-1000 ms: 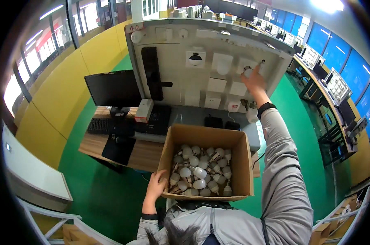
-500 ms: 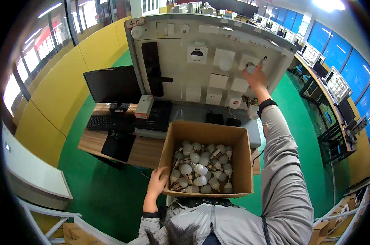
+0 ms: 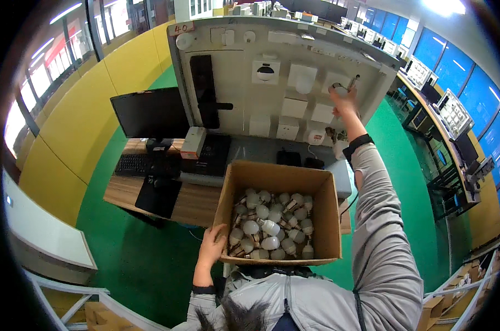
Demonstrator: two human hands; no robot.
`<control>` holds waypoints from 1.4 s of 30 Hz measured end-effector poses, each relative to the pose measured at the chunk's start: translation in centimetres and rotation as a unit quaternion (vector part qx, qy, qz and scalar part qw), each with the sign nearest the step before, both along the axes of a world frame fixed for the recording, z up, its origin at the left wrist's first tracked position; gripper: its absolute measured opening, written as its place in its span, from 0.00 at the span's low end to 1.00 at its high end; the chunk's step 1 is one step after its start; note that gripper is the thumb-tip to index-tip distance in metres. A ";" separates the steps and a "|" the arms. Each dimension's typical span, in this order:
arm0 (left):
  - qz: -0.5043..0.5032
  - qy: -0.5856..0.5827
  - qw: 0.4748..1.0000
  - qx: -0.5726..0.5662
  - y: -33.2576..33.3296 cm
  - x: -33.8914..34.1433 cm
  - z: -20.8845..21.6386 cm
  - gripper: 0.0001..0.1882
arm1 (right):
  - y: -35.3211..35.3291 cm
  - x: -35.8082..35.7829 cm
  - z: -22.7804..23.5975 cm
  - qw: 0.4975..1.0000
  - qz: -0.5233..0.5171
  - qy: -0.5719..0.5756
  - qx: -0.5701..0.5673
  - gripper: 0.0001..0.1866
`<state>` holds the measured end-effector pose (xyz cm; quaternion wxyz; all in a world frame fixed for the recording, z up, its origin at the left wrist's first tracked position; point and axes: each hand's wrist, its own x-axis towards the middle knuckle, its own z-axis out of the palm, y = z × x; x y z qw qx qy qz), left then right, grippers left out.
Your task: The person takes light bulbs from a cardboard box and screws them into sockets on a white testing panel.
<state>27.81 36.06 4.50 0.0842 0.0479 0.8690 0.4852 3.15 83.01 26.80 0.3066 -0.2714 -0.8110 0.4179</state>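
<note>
My right hand (image 3: pixel 345 102) reaches up to the upright white panel (image 3: pixel 236 83). Its fingers curve round a pale, round light bulb (image 3: pixel 340 89) at a square fitting on the panel's right side; the bulb's base is hidden. At the near left corner of an open cardboard box (image 3: pixel 281 172), my left hand (image 3: pixel 211 243) grips the rim. Inside the box lie several white light bulbs (image 3: pixel 262 212) in a loose heap, their metal bases pointing various ways. The box rests against my front, before the desk.
A monitor (image 3: pixel 150 113), a keyboard (image 3: pixel 142 164) and a small white-and-red box (image 3: pixel 193 143) stand on the desk (image 3: pixel 192 205) at left. Other fittings, including a white dome (image 3: pixel 304 81), cover the panel. More workstations (image 3: pixel 454 121) line the right side.
The fingers of my right hand have shifted round the bulb and the thumb side has turned slightly. My left hand stays on the box.
</note>
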 end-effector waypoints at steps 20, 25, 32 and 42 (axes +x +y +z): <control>-0.001 0.010 1.000 0.018 -0.1 0.1 -0.2 0.20 | 0.3 -0.6 -0.7 0.885 -0.056 -0.162 0.432 0.42; -0.012 0.027 0.999 0.019 -0.3 -0.2 -0.6 0.20 | 0.7 -0.9 -1.2 0.998 -0.007 0.051 0.033 0.39; -0.015 0.010 1.000 0.001 0.0 -0.2 0.1 0.21 | 2.1 -1.4 -1.5 0.852 0.098 0.221 -0.464 0.34; -0.018 0.008 1.000 0.006 -0.2 -0.4 -0.3 0.21 | 0.7 0.7 -3.2 0.900 -0.057 0.104 0.419 0.38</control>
